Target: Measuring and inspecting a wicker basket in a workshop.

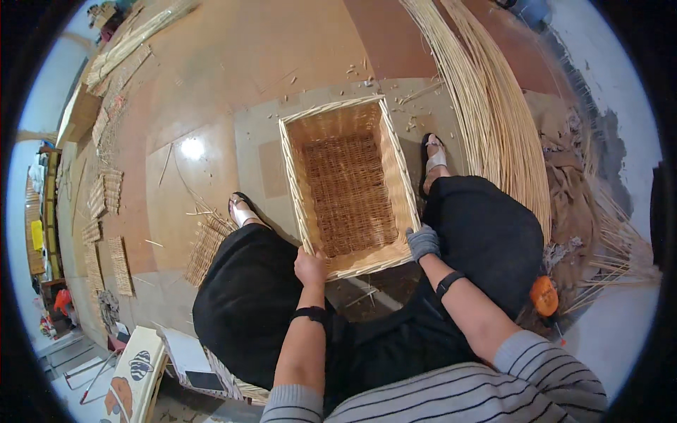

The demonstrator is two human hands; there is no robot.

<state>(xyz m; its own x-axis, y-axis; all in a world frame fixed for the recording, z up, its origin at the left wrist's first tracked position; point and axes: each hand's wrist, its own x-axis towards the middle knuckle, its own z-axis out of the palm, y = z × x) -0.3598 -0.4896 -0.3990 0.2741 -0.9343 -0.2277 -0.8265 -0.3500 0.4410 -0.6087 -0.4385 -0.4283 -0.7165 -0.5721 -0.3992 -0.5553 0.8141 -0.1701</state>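
Note:
A rectangular woven wicker basket [349,194] is held between my knees, its open top facing me. Its rim is braided from pale canes, and the woven floor inside looks darker brown. At the near left corner, my bare left hand [310,268] grips the rim, fingers closed over it. My right hand [423,243], in a grey glove, is closed on the near right corner. Parts of the fingers of both hands are hidden by the basket walls. Nothing lies inside the basket.
Long bundles of pale canes [486,106] lie on the floor at the right. Small woven panels [121,266] are spread at the left, another [208,247] by my left foot. Cane offcuts litter the floor beyond the basket. An orange object [544,296] sits beside my right knee.

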